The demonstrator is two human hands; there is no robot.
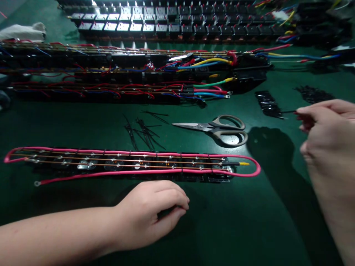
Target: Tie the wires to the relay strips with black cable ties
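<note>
My right hand [327, 120] is closed in a pinch at the right, with a thin black cable tie [288, 111] sticking out to the left from its fingertips. The tie's far end meets a dark shiny bundle [268, 104]. Behind the hand lies a heap of black cable ties [313, 94]. My left hand [155, 214] rests low in the middle, thumb and forefinger together, and nothing shows in them. Just beyond it lies a long black circuit assembly [166, 162] with copper rods. A pink cable [149, 153] loops around it, tied by black bands, its ring terminal at the left.
Scissors [210, 129] lie beyond the assembly, beside loose cable ties [144, 131]. Further back are long wired assemblies [124, 90] with coloured leads, and rows of black modules [166, 27]. A whitish glove-like cloth [23, 32] is at the left on the green tabletop [222, 221].
</note>
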